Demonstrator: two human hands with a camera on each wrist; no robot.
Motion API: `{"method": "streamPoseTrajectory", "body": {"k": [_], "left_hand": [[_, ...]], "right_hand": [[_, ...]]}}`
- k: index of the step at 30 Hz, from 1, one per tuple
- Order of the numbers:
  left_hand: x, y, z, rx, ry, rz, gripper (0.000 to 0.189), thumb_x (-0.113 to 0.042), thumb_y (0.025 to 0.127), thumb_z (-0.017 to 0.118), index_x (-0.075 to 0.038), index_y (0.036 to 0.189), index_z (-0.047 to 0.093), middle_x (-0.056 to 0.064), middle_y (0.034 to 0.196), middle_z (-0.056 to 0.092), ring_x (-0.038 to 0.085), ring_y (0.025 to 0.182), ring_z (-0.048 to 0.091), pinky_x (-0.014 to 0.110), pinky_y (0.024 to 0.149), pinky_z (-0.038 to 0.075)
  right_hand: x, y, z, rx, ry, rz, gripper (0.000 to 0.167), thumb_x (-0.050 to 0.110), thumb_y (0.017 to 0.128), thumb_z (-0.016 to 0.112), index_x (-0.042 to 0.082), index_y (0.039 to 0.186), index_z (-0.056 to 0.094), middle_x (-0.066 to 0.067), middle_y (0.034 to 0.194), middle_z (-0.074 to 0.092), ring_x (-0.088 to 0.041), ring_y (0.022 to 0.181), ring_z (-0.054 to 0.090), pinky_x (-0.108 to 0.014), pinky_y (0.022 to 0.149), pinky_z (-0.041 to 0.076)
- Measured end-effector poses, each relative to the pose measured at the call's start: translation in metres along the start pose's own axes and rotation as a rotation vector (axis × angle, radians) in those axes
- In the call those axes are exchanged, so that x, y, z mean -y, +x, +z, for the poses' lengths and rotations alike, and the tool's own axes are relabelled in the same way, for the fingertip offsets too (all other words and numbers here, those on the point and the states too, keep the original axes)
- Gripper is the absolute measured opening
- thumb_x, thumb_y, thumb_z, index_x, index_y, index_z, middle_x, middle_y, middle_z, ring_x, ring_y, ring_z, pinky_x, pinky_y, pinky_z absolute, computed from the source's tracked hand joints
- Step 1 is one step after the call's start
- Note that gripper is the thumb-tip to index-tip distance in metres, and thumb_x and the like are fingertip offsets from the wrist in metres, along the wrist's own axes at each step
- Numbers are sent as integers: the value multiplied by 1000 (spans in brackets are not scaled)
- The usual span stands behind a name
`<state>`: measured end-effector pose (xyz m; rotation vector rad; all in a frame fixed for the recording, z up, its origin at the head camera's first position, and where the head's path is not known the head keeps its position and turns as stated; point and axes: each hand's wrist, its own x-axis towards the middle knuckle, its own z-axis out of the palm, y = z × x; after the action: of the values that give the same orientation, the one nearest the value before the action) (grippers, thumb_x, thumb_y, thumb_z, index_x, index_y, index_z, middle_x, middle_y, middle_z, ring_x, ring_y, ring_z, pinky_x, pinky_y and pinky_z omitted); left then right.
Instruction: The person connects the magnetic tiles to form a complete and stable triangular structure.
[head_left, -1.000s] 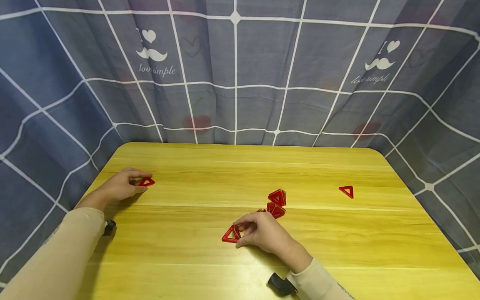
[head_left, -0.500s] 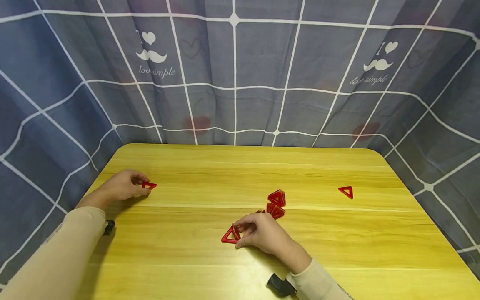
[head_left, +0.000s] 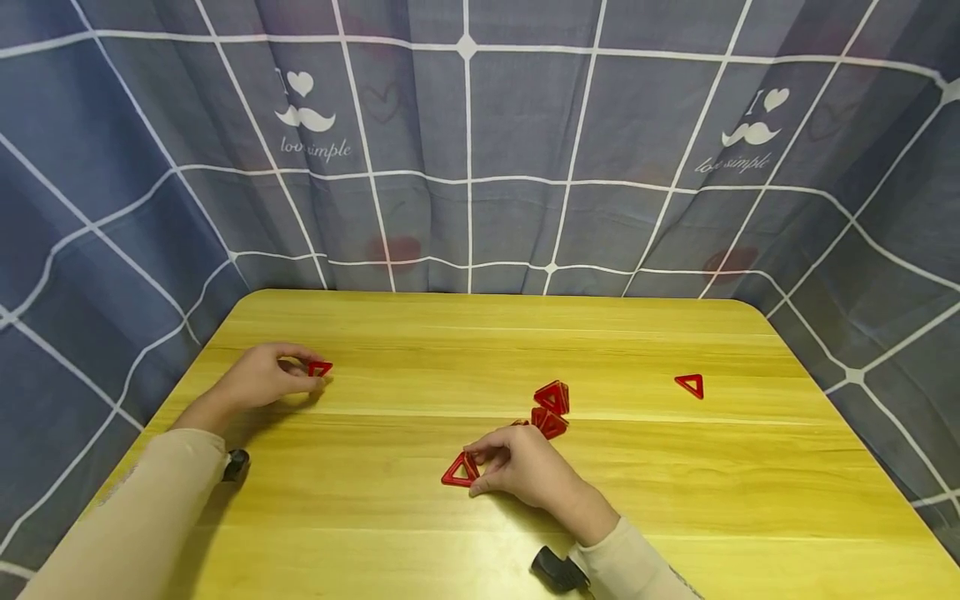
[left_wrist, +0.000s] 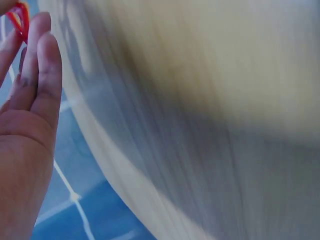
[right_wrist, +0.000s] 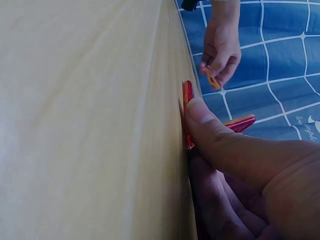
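My left hand (head_left: pixel 266 375) pinches a red triangular tile (head_left: pixel 322 364) with an open centre between thumb and fingers, over the left part of the table. In the left wrist view a bit of that tile (left_wrist: pixel 24 22) shows at the fingertips. Near the middle front, my right hand (head_left: pixel 532 471) holds red triangular tiles (head_left: pixel 457 482) by their right side. Seen from the right wrist, one tile (right_wrist: pixel 188 90) lies along the tabletop under the thumb, while another tile (right_wrist: pixel 241 123) stands up from it. The fingers partly cover both.
Two small clusters of joined red triangles, a far one (head_left: pixel 552 397) and a nearer one (head_left: pixel 550 422), sit just beyond my right hand, which partly hides another red piece. A single red triangle (head_left: pixel 693 386) lies at the right on the wooden table (head_left: pixel 420 350). A checked curtain (head_left: pixel 510 221) surrounds the table.
My left hand has moved to the right, carrying its triangular tile, which has turned a little between the fingers. The right hand and its tiles have stayed in place.
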<state>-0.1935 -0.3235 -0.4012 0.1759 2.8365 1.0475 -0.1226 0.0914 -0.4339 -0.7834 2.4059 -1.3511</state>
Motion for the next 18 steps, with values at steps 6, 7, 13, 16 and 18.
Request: {"method": "streamPoseTrajectory", "body": {"k": [6,7,13,16,18], "left_hand": [[-27,-1,25,80,-142,107,38,-16,82,85,-3,117,73,7,93,72,22,79,66,29,63,51],[-33,-2,30,94,-158,131,38,-14,82,85,-3,116,74,7,91,72,22,78,66,29,63,52],[-64,-7,58,184,-204,275,34,-12,80,86,-7,112,75,4,89,70,19,73,66,27,59,50],[-78,-11,73,233,-229,340,32,-11,80,85,-7,111,76,5,94,69,18,76,67,27,62,53],[-87,-14,83,266,-259,377,31,-9,80,84,-5,110,76,6,97,68,18,78,68,29,65,55]], "right_hand": [[1,0,0,3,-7,3,42,12,74,90,5,113,76,4,86,71,-4,68,67,-24,69,54],[1,0,0,3,-9,2,42,12,74,90,4,113,76,4,85,71,-4,68,67,-24,69,54],[2,1,0,0,-7,6,43,11,73,90,4,113,76,4,83,71,-5,67,67,-24,68,54],[2,0,0,1,-8,10,43,12,74,90,4,113,76,4,84,71,-5,68,67,-24,68,54],[2,0,0,1,-8,8,42,12,74,90,5,113,76,4,84,71,-5,68,67,-24,68,54]]}}
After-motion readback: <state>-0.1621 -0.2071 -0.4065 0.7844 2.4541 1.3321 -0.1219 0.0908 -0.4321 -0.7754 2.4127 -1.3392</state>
